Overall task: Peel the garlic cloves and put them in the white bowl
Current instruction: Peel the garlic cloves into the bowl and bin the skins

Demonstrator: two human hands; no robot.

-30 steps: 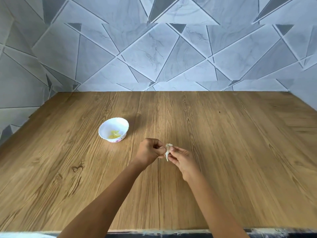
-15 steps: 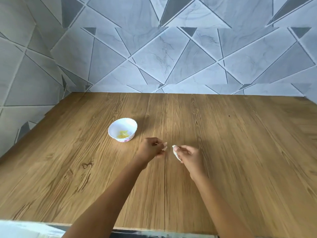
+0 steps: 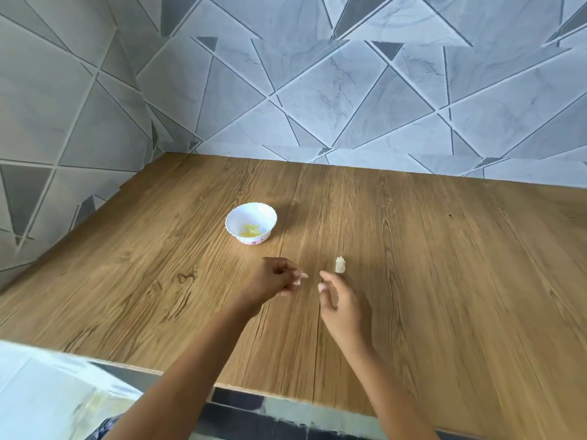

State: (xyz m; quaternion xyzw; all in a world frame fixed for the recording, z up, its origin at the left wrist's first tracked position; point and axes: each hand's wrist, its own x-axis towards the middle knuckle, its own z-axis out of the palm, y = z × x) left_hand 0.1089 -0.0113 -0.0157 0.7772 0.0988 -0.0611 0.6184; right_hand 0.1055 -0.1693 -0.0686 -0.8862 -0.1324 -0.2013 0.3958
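The white bowl [image 3: 251, 222] stands on the wooden table [image 3: 444, 281], with yellowish peeled garlic at its bottom. A small pale garlic piece [image 3: 340, 265] lies on the table just beyond the fingertips of my right hand [image 3: 344, 304], whose fingers are spread with nothing in them. My left hand [image 3: 274, 281] hovers a little left of it, below and right of the bowl. Its fingers are curled, thumb and forefinger pinched together. I see only nails at the tips; whether something small sits in the pinch is hidden.
Grey tiled walls with triangle patterns close off the table at the back and left. The table's front edge [image 3: 286, 395] runs under my forearms. A pale cloth or garment [image 3: 47, 392] shows at the lower left.
My hands have parted. The garlic piece that both held, then only the right, now lies on the table past the opened right hand. The camera view swung left and down.
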